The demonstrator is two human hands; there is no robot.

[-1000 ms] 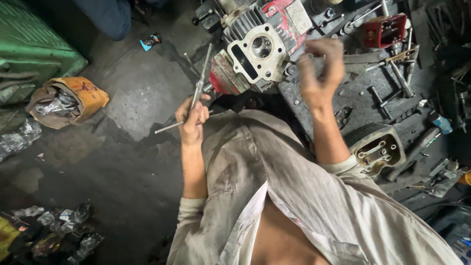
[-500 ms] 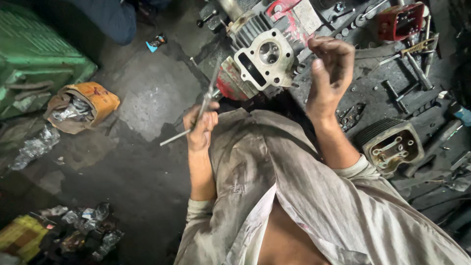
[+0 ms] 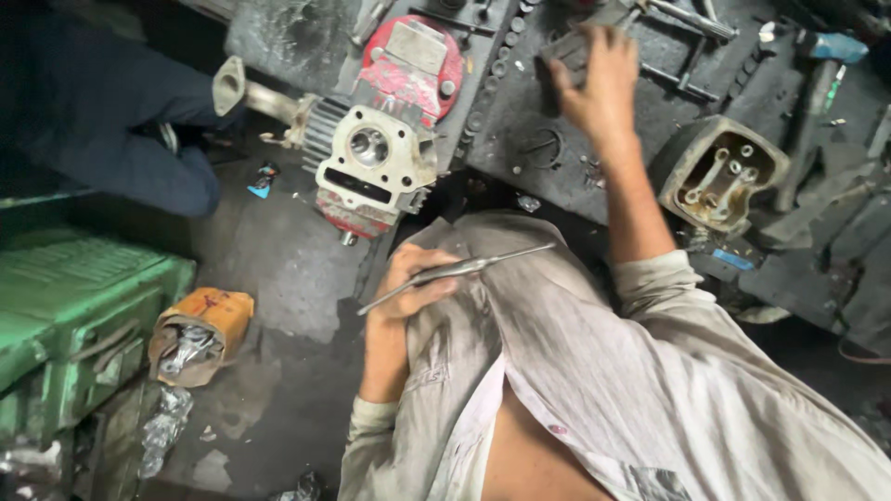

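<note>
Metal rod (image 3: 459, 271): you hold it in your left hand (image 3: 408, 283), fingers wrapped around it near its lower end, pressed against the front of your grey shirt (image 3: 594, 371). Its long axis runs from about eight o'clock up to two o'clock, with the free tip ending over your chest, pointing toward your right forearm. From that grip, the red and silver engine cylinder head (image 3: 376, 167) lies at about twelve o'clock, near, on the edge of the dark bench (image 3: 520, 111). Your right hand (image 3: 594, 79) is stretched well away at one o'clock, fingers spread and curled down onto a dark flat piece (image 3: 568, 56) on the bench; whether it grips that piece, you cannot tell from here. A second open engine casing (image 3: 722, 172) sits at four o'clock from that hand. The left hand is the nearer one to the cylinder head.
</note>
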